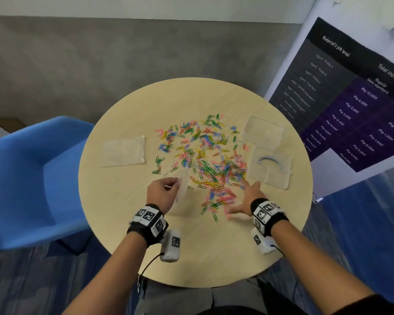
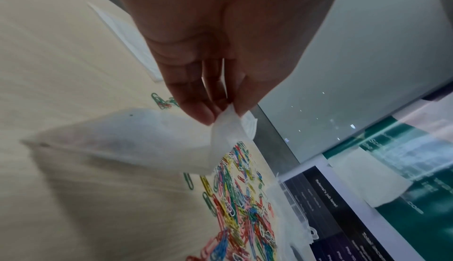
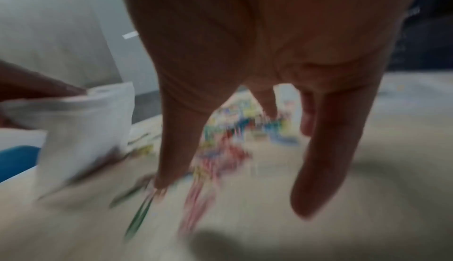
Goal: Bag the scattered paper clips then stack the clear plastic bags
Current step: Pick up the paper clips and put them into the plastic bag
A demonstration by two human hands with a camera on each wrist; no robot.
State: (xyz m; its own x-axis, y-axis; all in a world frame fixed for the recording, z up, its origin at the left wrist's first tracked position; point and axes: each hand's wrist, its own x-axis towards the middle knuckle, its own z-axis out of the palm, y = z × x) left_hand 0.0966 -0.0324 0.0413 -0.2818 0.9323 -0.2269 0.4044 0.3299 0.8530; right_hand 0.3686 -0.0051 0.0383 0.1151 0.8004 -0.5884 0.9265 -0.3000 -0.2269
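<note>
Coloured paper clips (image 1: pixel 205 155) lie scattered across the middle of a round beige table (image 1: pixel 123 235). My left hand (image 1: pixel 163 193) pinches the rim of a clear plastic bag (image 1: pixel 183 186) and holds it just above the table at the left edge of the clips; the bag (image 2: pixel 137 141) hangs from my fingertips (image 2: pixel 241 108) in the left wrist view. My right hand (image 1: pixel 245 198) is spread, fingers straight, over the near right part of the clips (image 3: pixel 220 149) and holds nothing. That wrist view is blurred.
More clear bags lie flat: one (image 1: pixel 123 152) at the left and two (image 1: pixel 263 129) (image 1: pixel 270 168) at the right, the nearer with a blue strip in it. A blue chair (image 1: pixel 30 183) stands left of the table, a printed banner (image 1: pixel 350 98) at the right.
</note>
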